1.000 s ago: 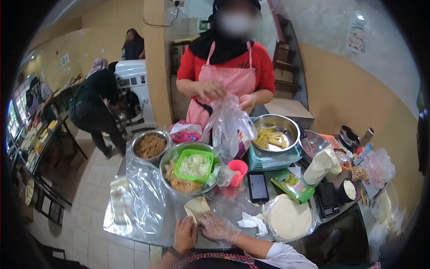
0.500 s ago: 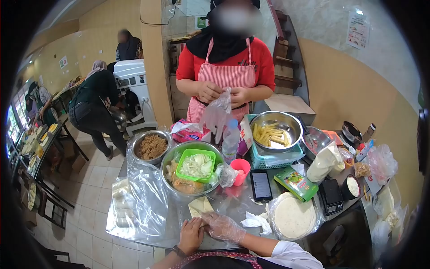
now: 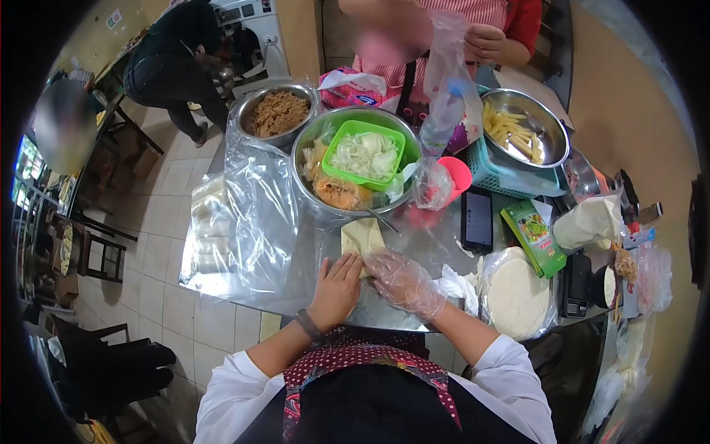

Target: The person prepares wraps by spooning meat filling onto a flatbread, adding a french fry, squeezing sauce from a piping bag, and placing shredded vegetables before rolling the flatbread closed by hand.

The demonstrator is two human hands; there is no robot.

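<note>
A folded pale wrapper (image 3: 362, 235) lies on the metal table (image 3: 325, 305) at its front. My left hand (image 3: 337, 287), bare with a dark wristband, presses its joined fingers on the near left edge of the wrapper. My right hand (image 3: 404, 281), in a clear plastic glove, holds the wrapper's right side, fingers bent together. Beyond them stands a steel bowl (image 3: 303, 194) with a green square tub (image 3: 399, 140) of shredded white filling and bags of orange food. A round stack of flat wrappers (image 3: 518, 294) is at the right.
Plastic sheeting (image 3: 259, 244) covers rolls at the left. Behind are a bowl of brown filling (image 3: 279, 114), a bottle (image 3: 441, 122) and a pink cup (image 3: 457, 176). A phone (image 3: 477, 220), green box (image 3: 534, 235) and scale (image 3: 575, 285) stand right. A co-worker (image 3: 518, 37) in red holds a plastic bag.
The view has tilted down, showing more of my arms and apron. Both my hands remain at the wrapper. The co-worker's plastic bag now hangs higher and more stretched out.
</note>
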